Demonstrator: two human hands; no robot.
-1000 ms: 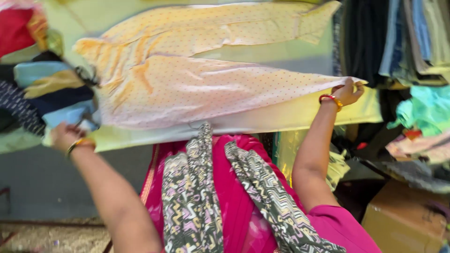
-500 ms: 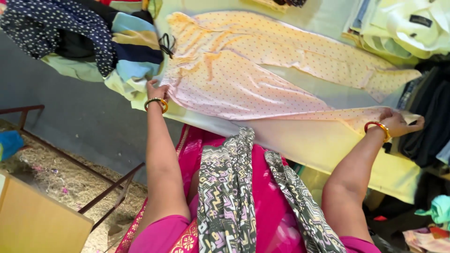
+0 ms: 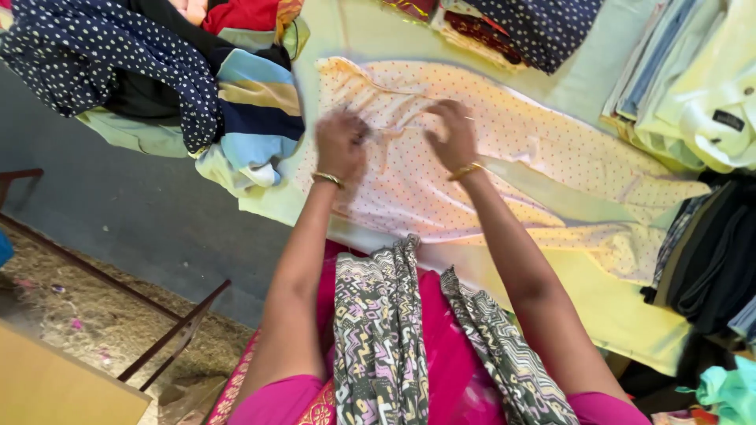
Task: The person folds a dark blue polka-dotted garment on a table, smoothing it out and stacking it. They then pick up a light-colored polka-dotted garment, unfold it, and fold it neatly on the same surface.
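A pale peach garment with small red dots (image 3: 512,169) lies spread flat on a light green sheet (image 3: 606,307) that covers the table. My left hand (image 3: 340,143) rests on the garment near its gathered waist end, fingers bunched on the cloth. My right hand (image 3: 452,132) lies beside it on the same end, fingers curled down onto the fabric. Both wrists carry gold bangles. The garment's legs stretch away to the right.
A heap of clothes, dark blue dotted (image 3: 94,55) and striped blue-and-tan (image 3: 256,110), sits at the left. Folded pale shirts (image 3: 701,79) lie at the upper right and dark garments (image 3: 709,252) at the right edge. A metal frame (image 3: 118,299) stands on the floor below left.
Both hands have left the garment's outer ends and come together at its waist end. The camera view has swung left and closer over the table.
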